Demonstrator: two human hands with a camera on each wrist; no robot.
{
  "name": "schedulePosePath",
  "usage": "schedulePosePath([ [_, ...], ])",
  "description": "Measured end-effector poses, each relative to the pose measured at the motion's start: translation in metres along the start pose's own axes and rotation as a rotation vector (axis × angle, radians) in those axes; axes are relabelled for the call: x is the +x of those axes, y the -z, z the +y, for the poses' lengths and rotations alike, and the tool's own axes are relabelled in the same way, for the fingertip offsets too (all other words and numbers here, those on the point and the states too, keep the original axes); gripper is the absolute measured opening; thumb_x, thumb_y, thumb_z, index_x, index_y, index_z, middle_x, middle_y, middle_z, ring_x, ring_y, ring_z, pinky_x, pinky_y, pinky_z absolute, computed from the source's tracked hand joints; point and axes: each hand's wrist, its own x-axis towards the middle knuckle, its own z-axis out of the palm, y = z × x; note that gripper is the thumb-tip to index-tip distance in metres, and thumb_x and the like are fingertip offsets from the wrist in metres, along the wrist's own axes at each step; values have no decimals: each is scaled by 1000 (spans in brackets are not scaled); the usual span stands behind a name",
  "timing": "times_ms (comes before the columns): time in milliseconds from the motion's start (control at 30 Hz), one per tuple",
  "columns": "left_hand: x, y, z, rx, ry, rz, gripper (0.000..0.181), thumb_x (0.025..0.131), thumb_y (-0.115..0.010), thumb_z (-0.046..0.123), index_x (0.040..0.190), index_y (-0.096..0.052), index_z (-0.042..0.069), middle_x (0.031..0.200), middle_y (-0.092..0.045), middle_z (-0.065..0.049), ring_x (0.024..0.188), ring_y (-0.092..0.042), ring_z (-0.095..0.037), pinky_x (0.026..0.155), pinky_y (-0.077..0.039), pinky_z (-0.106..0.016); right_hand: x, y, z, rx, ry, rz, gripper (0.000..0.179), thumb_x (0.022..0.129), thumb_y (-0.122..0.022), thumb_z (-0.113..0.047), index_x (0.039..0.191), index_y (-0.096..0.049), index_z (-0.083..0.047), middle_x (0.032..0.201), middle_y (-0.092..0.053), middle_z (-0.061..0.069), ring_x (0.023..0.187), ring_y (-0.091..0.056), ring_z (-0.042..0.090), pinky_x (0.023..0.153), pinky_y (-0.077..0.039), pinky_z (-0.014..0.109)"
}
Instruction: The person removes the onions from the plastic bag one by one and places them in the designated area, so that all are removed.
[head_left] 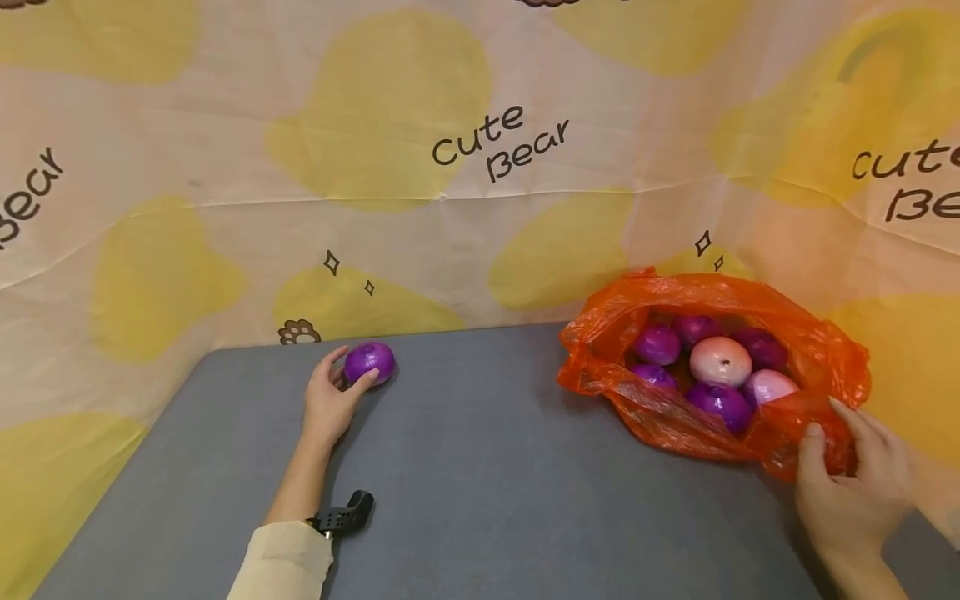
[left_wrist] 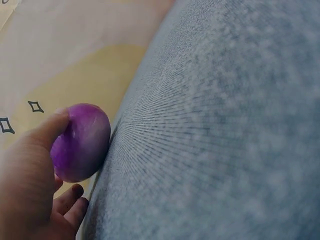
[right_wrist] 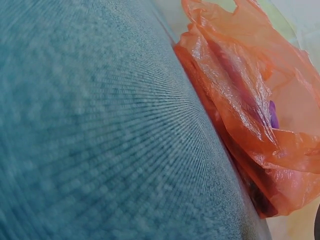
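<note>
In the head view, my left hand (head_left: pixel 330 402) holds a shiny purple ball (head_left: pixel 370 363) between thumb and fingers at the table's far left. The left wrist view shows the same ball (left_wrist: pixel 82 142) fading to a paler tone on one side, right at the table surface. On the right stands an orange plastic bag (head_left: pixel 675 425), its mouth spread wide. Inside it lie several purple balls (head_left: pixel 720 405) and two pinkish-white ones, one of them a pale ball (head_left: pixel 720 362) on top. My right hand (head_left: pixel 858 483) pinches the bag's near right rim.
Both things rest on a grey cloth-covered table (head_left: pixel 480 467). Behind it and along the sides hangs a pink and yellow printed curtain (head_left: pixel 420 258). A black wrist strap (head_left: pixel 345 514) sits on my left wrist by the cream sleeve (head_left: pixel 288 558).
</note>
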Motion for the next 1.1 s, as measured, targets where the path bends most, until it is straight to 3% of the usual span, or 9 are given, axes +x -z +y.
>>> schedulePosePath([
  [200,-4,7,14,42,-68,45,83,92,-74,36,158,-31,9,161,-34,-21,146,-39,-42,118,-36,-55,-1,-4,1,24,18,-6,36,83,-67,-14,114,-73,5,106,-66,41,110,-46,-23,96,-34,3],
  [300,-6,13,28,50,-134,89,85,93,-73,36,159,-26,10,161,-34,-19,147,-37,-41,119,-34,-56,-7,-3,10,-3,-48,-45,47,82,-69,-14,126,-68,1,117,-67,33,117,-56,-9,101,-34,5],
  [367,-6,13,38,51,-173,108,86,93,-72,39,160,-24,14,161,-34,-17,147,-38,-39,118,-35,-57,-10,1,18,-30,-155,-85,56,82,-71,-15,136,-61,-6,119,-71,12,115,-57,-6,101,-35,5],
  [467,-9,9,55,57,-230,116,84,94,-70,41,160,-25,17,161,-35,-13,147,-38,-36,118,-35,-56,-10,8,25,-32,-312,-124,72,83,-73,-18,149,-44,-19,118,-60,-21,108,-54,-10,99,-38,7],
  [567,-14,0,71,43,-297,122,83,94,-71,39,161,-24,21,161,-36,-11,146,-39,-34,118,-35,-56,-7,11,29,-4,-397,-118,75,84,-74,-22,150,-38,-22,113,-46,-33,100,-46,-14,96,-37,9],
  [800,-38,-30,103,-18,-543,138,85,91,-74,23,160,-24,18,155,-44,-13,141,-46,-33,113,-41,-56,-6,5,33,164,-342,-93,49,94,-52,-17,143,-49,-12,117,-52,-23,100,-52,-5,91,-39,12],
  [900,-50,-47,115,-4,-689,120,82,89,-75,18,157,-30,10,150,-49,-16,138,-49,-32,112,-43,-53,-5,5,31,113,-356,-117,40,97,-46,-18,136,-54,-20,113,-51,-29,97,-49,-8,89,-35,14],
  [1000,-61,-63,126,33,-790,88,77,88,-76,21,153,-38,7,146,-53,-14,135,-52,-28,111,-45,-47,-4,6,30,30,-384,-119,25,100,-43,-21,116,-58,-35,101,-48,-37,92,-44,-12,85,-32,15],
  [1100,-71,-74,139,40,-819,32,71,89,-75,25,151,-43,9,144,-56,-10,135,-53,-24,112,-44,-42,-4,5,31,-15,-376,-128,23,102,-45,-24,94,-66,-20,89,-47,-42,84,-42,-15,78,-29,14],
])
